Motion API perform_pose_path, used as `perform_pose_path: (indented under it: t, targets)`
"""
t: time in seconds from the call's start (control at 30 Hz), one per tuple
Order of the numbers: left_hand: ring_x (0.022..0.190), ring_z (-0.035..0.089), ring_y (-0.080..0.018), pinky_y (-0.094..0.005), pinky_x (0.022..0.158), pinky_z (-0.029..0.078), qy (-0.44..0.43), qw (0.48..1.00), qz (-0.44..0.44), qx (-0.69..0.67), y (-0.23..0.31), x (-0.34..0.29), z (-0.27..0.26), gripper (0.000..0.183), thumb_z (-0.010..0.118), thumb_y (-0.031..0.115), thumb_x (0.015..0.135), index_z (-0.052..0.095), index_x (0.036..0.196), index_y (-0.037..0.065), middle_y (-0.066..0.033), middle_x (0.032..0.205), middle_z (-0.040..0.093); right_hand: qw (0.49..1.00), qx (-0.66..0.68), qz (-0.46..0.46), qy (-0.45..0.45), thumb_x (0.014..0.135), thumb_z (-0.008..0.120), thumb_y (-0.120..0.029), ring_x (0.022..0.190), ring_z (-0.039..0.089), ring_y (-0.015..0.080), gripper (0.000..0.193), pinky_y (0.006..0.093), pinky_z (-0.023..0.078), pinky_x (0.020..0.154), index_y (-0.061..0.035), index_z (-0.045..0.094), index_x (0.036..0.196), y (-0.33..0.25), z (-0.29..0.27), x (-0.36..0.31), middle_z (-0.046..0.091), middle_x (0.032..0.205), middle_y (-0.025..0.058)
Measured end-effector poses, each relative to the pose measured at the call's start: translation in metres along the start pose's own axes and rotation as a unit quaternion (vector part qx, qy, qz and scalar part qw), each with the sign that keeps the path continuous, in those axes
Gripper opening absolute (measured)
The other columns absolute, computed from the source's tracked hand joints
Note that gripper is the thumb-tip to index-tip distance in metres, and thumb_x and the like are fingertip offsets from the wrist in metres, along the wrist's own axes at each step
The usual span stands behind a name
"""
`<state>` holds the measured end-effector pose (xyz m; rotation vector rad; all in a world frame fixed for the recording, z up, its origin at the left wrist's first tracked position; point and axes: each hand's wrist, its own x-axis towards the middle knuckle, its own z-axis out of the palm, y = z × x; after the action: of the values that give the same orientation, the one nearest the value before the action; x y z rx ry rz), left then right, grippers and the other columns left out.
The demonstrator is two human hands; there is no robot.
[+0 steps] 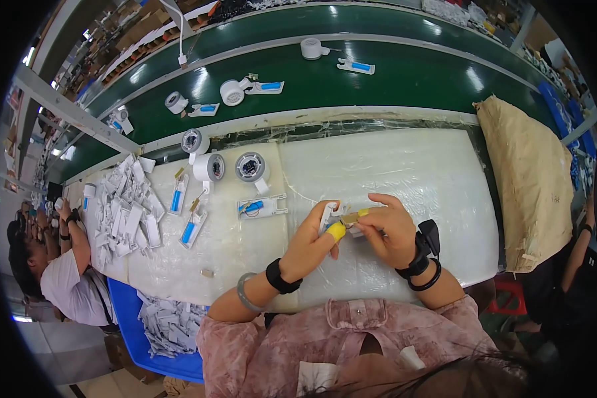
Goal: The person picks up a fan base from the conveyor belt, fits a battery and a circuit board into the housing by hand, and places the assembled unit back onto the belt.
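Observation:
Over the padded table, my left hand point(310, 237) is closed round a white plastic part point(330, 213), mostly hidden by the fingers. My right hand point(393, 232) meets it there, pinching a small flat tan piece point(350, 217) against that part. Yellow covers wrap my left thumb and a right fingertip. Left of my hands lies a white handle shell with a blue battery point(251, 207). Beyond it stands a white round fan-like head point(251, 167) with its inside exposed. Two similar heads and two more battery handles point(190, 232) lie further left.
A heap of white plastic strips point(129, 205) covers the table's left end. A blue bin point(121, 312) below holds more white pieces. Across the back runs a green conveyor point(418, 79) carrying similar units. Brown paper point(524, 186) drapes the right end. A co-worker point(69, 285) sits at left.

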<state>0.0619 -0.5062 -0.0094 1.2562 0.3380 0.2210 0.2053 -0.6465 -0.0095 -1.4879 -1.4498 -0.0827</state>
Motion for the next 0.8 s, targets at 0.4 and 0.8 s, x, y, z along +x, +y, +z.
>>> perform_pose_path:
  t: [0.4, 0.8]
  targets:
    - [0.065, 0.053, -0.0099, -0.0233, 0.053, 0.046, -0.007, 0.999, 0.037, 0.019, -0.006, 0.005, -0.006, 0.04, 0.048, 0.004, 0.09, 0.05, 0.129, 0.001, -0.0058, 0.099, 0.052, 0.997, 0.029, 0.033, 0.065, 0.073, 0.072, 0.001, 0.083, 0.059, 0.0308, 0.021, 0.0421, 0.048, 0.083, -0.0047, 0.064, 0.092, 0.003, 0.012, -0.004, 0.063, 0.089, 0.009]
    - [0.058, 0.054, -0.0125, -0.0275, 0.046, 0.05, -0.01, 0.999, -0.02, -0.044, 0.001, 0.004, -0.005, 0.034, 0.046, 0.019, 0.1, 0.048, 0.129, 0.001, -0.0096, 0.085, 0.058, 0.992, 0.04, 0.1, 0.062, 0.077, 0.07, 0.0, 0.092, 0.058, 0.0286, 0.021, 0.04, 0.045, 0.084, -0.0033, 0.064, 0.097, -0.003, 0.009, 0.01, 0.064, 0.098, 0.0102]
